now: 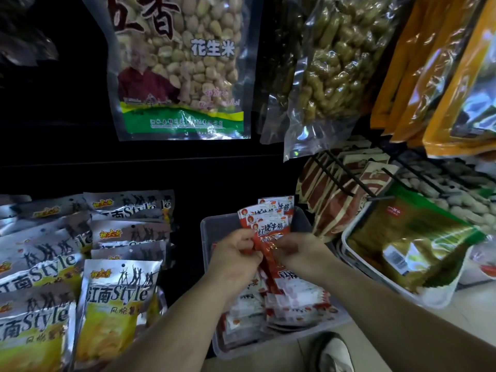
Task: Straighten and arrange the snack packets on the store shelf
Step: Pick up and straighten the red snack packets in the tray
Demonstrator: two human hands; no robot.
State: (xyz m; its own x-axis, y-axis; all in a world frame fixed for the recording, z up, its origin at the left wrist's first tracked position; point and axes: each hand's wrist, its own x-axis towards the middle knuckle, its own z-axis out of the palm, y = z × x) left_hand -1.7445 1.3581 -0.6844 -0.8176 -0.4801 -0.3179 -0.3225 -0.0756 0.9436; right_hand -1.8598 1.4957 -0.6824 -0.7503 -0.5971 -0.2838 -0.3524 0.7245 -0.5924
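Several small red-and-white snack packets (268, 224) stand fanned upright between my two hands, above a clear plastic bin (208, 226) on the shelf. My left hand (236, 253) grips the bundle's left lower edge with curled fingers. From the right, my right hand (298, 253) pinches the same bundle. More of these packets (290, 299) lie loose and jumbled flat in the bin under my wrists.
Silver-and-yellow snack bags (115, 299) lie in overlapping rows to the left. A white tray (440, 299) at the right holds green-gold bags. Brown-red packets (335, 200) hang on black wire hooks. Bags of peanuts (182, 65) hang above. A shoe (332, 353) shows on the floor below.
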